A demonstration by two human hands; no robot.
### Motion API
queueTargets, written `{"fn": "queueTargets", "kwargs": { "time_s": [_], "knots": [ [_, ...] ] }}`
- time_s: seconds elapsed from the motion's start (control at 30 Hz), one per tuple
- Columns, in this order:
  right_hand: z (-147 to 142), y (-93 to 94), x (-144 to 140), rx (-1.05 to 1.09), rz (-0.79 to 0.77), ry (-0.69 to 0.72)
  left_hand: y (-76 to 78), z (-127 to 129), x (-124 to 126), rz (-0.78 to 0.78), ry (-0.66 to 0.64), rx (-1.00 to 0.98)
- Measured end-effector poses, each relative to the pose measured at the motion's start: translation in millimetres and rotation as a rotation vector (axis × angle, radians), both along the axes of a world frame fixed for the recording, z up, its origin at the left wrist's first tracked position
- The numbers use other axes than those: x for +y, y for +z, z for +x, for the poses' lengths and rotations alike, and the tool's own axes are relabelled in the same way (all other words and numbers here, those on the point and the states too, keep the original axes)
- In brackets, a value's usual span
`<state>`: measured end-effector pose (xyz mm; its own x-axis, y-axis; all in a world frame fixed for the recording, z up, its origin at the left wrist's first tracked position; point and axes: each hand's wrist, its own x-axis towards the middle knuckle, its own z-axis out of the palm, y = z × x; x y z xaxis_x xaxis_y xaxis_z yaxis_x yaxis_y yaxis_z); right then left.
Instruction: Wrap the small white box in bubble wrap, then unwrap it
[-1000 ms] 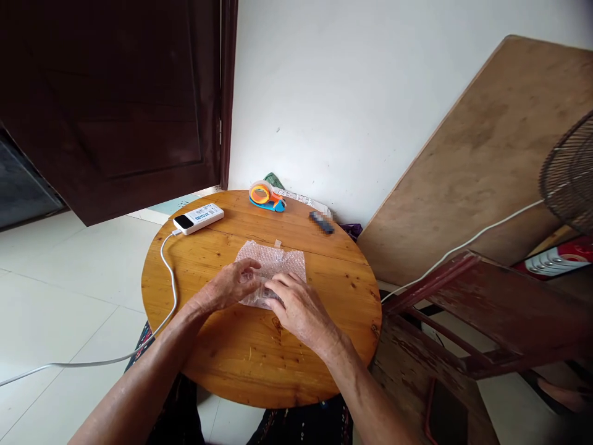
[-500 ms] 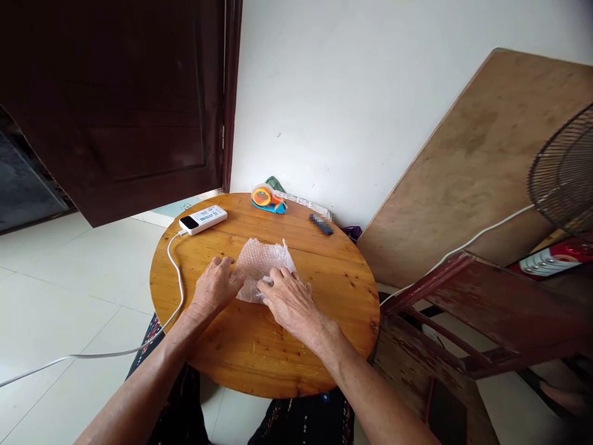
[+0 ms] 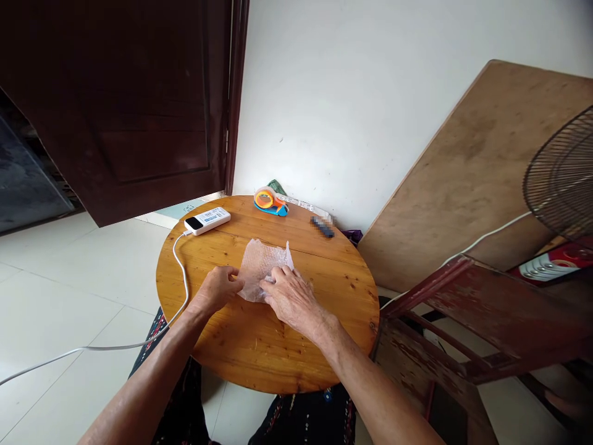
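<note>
So the bubble wrap [image 3: 260,262] is lying on the table right between the two hands, crumpled a bit, with its right edge poking up. The right hand [image 3: 291,296] is on top of its right side, fingers bent down onto it; can't tell if they're actually pinching it. The left hand [image 3: 218,288] is at the left edge, fingers curled loosely, thumb right by the plastic, and I can't tell if it's gripping there either.

The round wooden table [image 3: 259,352] is knotty, orange-brown. Back left there's a white power bank [image 3: 210,221] with a white cable [image 3: 181,270] plugged in, trailing off the side. Toward the back sits an orange-and-blue tape dispenser [image 3: 271,202] with a roll loaded, plus a small pixelated dark object [image 3: 323,227] to its right.

Around it: dark brown door [image 3: 152,105], white wall [image 3: 352,93], leaning wooden board [image 3: 472,167], wire fan cage [image 3: 563,167], pale tiled floor [image 3: 60,296]. Red-and-white printed box [image 3: 551,264] at far right, contents hidden.
</note>
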<state>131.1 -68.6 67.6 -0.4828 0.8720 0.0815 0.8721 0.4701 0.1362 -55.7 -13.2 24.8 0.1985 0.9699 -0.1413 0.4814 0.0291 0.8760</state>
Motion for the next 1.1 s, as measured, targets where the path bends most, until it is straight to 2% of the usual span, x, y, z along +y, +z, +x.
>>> {"fn": "queueTargets", "kwargs": {
  "time_s": [0.23,0.37,0.5,0.6,0.73,0.8,0.93,1.1],
  "knots": [
    [1.4,0.5,2.2,0.055,-0.03,-0.025,5.4,27.1,-9.8,-0.108,-0.066,-0.403],
    [4.2,-2.9,2.0,0.115,-0.023,-0.041,6.7,37.0,-13.2,-0.128,-0.081,-0.498],
    [4.6,-3.5,-0.6,0.198,-0.017,-0.081,8.2,41.9,-15.2,-0.143,-0.098,-0.508],
    [6.5,-2.1,-2.6,0.27,-0.041,-0.088,13.2,42.2,-17.2,-0.146,-0.154,-0.443],
    [16.8,0.0,-4.8,0.373,-0.103,-0.052,27.0,37.3,-19.7,-0.093,-0.355,-0.291],
    [25.1,0.6,-6.1,0.45,-0.141,-0.039,32.8,36.2,-20.2,-0.019,-0.422,-0.141],
    [42.5,-1.8,-9.6,0.606,-0.111,-0.131,34.9,42.2,-19.0,0.121,-0.408,0.182],
    [57.1,-14.2,-15.1,0.681,-0.016,-0.283,34.3,54.8,-18.8,0.245,-0.333,0.392]
  ]
}}
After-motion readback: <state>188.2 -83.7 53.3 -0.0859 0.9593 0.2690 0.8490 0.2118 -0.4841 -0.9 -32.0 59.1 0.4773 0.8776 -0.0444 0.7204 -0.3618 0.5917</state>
